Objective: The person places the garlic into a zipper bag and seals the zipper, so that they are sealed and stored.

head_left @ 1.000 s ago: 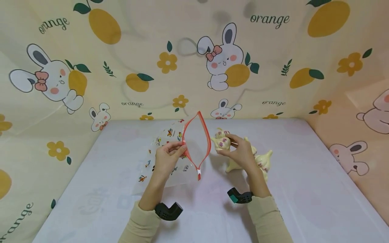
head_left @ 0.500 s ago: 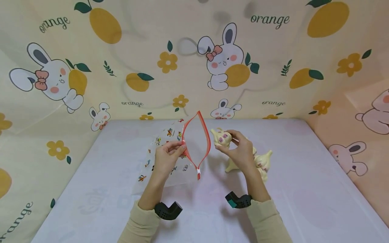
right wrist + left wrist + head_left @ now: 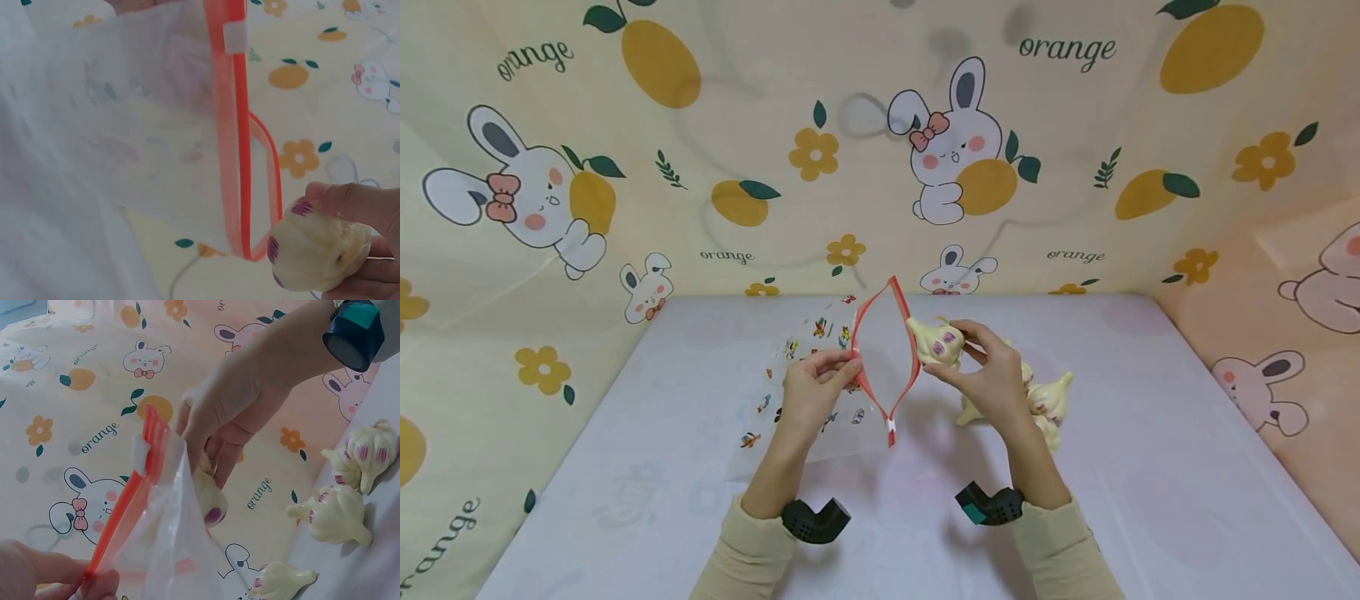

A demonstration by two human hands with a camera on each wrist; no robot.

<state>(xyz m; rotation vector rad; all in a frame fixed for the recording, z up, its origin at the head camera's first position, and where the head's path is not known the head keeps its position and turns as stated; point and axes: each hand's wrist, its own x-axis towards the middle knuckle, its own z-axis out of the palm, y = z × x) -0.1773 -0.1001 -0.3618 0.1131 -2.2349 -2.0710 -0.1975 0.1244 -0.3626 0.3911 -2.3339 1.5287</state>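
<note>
A clear zip bag with small cartoon prints and a red zip edge stands with its mouth spread wide. My left hand pinches the near-left side of that red rim. Between thumb and fingers, my right hand holds a garlic bulb, its stem pointing left and overlapping the rim's right side in the head view. In the right wrist view the bulb is just beside the mouth. Several more garlic bulbs lie on the table behind and right of the right hand, partly hidden by it.
The white-covered table runs back to a patterned cloth wall with rabbits and oranges. Cloth sides also rise at left and right. A black wrist camera is strapped to the left wrist, another to the right.
My right hand has turned the garlic bulb so its stem points left, and brought it left to the bag's mouth. The left hand and the bag have stayed nearly still.
</note>
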